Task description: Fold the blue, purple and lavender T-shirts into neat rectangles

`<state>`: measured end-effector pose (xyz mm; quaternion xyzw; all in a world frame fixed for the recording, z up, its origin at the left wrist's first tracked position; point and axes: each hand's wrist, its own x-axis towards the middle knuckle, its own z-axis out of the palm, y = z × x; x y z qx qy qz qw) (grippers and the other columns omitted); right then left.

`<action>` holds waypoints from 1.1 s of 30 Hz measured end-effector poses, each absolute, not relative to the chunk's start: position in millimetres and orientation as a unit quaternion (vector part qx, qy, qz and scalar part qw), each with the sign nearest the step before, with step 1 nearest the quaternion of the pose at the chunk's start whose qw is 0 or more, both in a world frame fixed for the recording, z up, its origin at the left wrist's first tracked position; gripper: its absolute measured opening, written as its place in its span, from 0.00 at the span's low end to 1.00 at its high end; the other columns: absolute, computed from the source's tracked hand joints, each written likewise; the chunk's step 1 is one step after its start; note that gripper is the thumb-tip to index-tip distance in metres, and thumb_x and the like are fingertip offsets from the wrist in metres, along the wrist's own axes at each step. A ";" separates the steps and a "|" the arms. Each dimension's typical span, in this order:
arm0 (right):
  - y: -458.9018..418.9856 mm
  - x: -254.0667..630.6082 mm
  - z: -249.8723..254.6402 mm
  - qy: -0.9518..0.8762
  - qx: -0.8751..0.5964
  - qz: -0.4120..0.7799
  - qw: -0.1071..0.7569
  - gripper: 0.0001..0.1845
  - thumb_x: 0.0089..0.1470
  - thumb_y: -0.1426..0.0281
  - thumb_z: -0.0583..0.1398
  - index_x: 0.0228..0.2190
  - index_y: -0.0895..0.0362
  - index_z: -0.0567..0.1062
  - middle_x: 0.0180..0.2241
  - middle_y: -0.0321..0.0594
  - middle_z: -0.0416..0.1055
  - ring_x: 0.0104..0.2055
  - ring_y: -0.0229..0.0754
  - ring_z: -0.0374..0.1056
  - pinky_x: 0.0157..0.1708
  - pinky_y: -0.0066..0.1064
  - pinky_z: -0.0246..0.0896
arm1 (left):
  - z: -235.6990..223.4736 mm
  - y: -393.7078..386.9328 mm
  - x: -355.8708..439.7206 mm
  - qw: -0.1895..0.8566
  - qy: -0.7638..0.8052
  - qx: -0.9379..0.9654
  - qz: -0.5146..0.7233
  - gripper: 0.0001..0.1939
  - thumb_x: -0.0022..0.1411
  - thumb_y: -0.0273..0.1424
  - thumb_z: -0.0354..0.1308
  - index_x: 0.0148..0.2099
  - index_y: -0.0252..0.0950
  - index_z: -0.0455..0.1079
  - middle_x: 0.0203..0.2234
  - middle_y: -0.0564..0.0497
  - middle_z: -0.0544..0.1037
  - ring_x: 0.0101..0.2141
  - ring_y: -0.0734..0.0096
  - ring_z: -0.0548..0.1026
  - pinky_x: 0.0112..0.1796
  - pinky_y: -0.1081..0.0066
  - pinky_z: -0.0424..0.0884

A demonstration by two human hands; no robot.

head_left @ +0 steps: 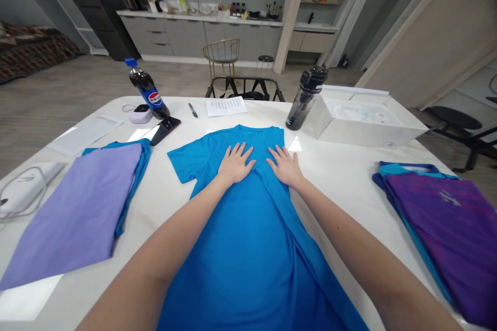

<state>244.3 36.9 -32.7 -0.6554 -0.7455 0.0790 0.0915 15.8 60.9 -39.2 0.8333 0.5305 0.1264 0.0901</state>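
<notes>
A blue T-shirt [248,232] lies spread on the white table, its collar toward the far side. Its left sleeve sticks out to the left, while the right side is folded inward over the body in a long strip. My left hand [235,164] rests flat on the upper chest of the shirt, fingers spread. On the folded right edge near the shoulder lies my right hand [285,166], also flat with fingers apart. Neither hand grips the cloth.
Folded lavender and blue clothes [81,201] lie left; a purple folded stack [446,227] lies right. Beyond stand a cola bottle [149,90], a phone [166,130], a pen [193,110], a paper sheet [226,106], a dark water bottle [305,98] and a white box [357,132].
</notes>
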 end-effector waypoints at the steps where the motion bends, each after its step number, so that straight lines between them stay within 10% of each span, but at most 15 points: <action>1: 25.2 247.2 -32.5 -0.749 -0.652 0.079 0.088 0.33 0.70 0.49 0.44 0.70 0.47 0.56 0.73 0.42 0.47 0.74 0.58 0.41 0.68 0.66 0.34 | -39.1 61.1 15.7 0.088 0.530 0.834 0.126 0.33 0.72 0.52 0.41 0.74 0.47 0.55 0.73 0.48 0.53 0.72 0.52 0.46 0.69 0.48 0.38; 15: -107.0 264.1 -30.8 -0.783 -0.606 0.085 0.109 0.33 0.70 0.49 0.46 0.68 0.50 0.62 0.72 0.40 0.50 0.74 0.55 0.44 0.71 0.57 0.37 | -23.2 45.6 22.5 -0.014 0.497 0.857 0.138 0.29 0.74 0.44 0.42 0.71 0.39 0.60 0.68 0.40 0.63 0.69 0.50 0.57 0.68 0.44 0.40; 22: -106.2 264.4 -37.1 -0.779 -0.601 0.066 0.167 0.30 0.69 0.52 0.51 0.65 0.51 0.67 0.69 0.44 0.58 0.71 0.55 0.51 0.69 0.57 0.41 | -15.5 -34.0 34.8 -0.029 0.373 0.912 0.170 0.16 0.72 0.29 0.47 0.55 0.38 0.73 0.52 0.44 0.77 0.53 0.59 0.73 0.60 0.57 0.61; 33: -152.7 280.1 -24.1 -0.720 -0.603 0.144 0.312 0.10 0.59 0.63 0.63 0.38 0.55 0.82 0.42 0.44 0.76 0.49 0.46 0.71 0.55 0.38 0.63 | -5.4 -161.8 39.3 0.050 0.340 0.927 0.148 0.13 0.73 0.34 0.51 0.55 0.42 0.73 0.51 0.48 0.77 0.50 0.64 0.73 0.53 0.62 0.63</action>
